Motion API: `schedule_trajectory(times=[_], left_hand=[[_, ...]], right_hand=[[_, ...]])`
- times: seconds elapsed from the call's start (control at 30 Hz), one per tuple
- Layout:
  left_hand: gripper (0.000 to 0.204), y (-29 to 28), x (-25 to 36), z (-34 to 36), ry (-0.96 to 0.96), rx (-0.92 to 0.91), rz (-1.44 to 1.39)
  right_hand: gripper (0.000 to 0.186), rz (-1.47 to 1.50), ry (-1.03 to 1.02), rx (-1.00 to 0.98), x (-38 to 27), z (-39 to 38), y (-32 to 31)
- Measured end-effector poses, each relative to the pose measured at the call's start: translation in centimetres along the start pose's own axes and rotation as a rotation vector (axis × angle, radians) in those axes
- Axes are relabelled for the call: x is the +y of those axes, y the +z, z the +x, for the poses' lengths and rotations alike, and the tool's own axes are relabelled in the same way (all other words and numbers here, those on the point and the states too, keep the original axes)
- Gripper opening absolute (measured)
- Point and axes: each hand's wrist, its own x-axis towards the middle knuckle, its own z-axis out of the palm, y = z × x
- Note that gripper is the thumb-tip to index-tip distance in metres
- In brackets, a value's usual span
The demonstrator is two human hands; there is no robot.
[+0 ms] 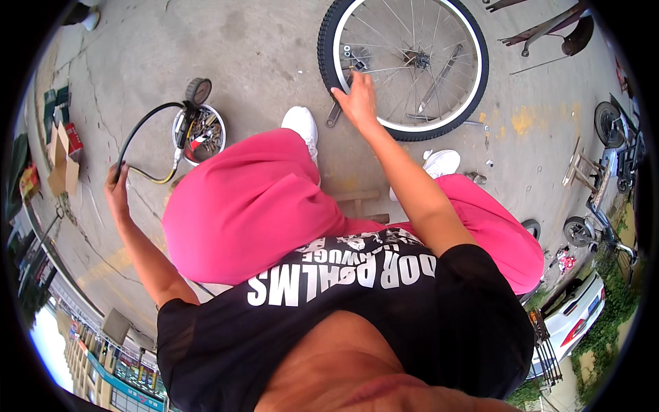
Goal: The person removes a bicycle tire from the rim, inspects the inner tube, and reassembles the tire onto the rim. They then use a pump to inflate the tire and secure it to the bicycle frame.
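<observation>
My left hand (118, 187) is closed around a black hose (128, 137), out to the left. That hose bends in a loop to a tyre inflator with a round gauge (198, 90), which rests at a white tub (221, 122) of small metal parts. My right hand (357, 101) is at the near left side of a bicycle wheel (403, 129) lying flat on the ground. Its fingers are spread over the tyre and rim, with the thumb apart on the tyre's outer side. A wrench (333, 114) sticks out from beneath the wheel, beside this hand.
More tools, such as a long wrench (439, 79), show through the spokes. An opened cardboard box (63, 161) stands far left. Bicycle parts (549, 31) lie at the upper right. Scooters (607, 185) and a white car (580, 312) stand at the right. A low wooden stool (357, 196) is between my legs.
</observation>
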Motion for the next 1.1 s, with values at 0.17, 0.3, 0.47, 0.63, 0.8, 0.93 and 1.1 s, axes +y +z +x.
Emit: schedule_trajectory(times=[0.17, 0.3, 0.47, 0.63, 0.8, 0.93, 1.1], left_hand=[[0.025, 2.8, 4.0, 2.8, 0.168, 0.044, 0.312], [0.043, 4.5, 4.0, 5.8, 0.371, 0.285, 0.666], [0.072, 6.3, 4.6, 8.9, 0.515, 0.433, 0.673], [0.077, 15.2, 0.9, 10.9, 0.458, 0.391, 0.449], [0.072, 23.6, -3.8, 7.8, 0.353, 0.168, 0.358], [0.064, 27.0, 0.9, 5.7, 0.385, 0.258, 0.323], [0.054, 25.9, 3.6, 6.5, 0.455, 0.201, 0.280]], right_hand=[[0.069, -0.295, -0.082, -0.104, 0.5, -0.8, -0.2], [0.069, -0.488, -0.118, -0.191, 0.8, -0.2, 1.3], [0.058, -0.494, -0.094, -0.291, 0.7, 0.6, 3.1], [0.052, -0.366, -0.055, -0.172, 3.4, 0.4, 4.3], [0.053, -0.293, -0.056, -0.170, 1.5, -0.1, 1.6], [0.055, -0.310, -0.049, -0.163, 1.5, -0.4, 0.4], [0.051, -0.293, -0.091, -0.189, 1.3, 0.5, -0.1]])
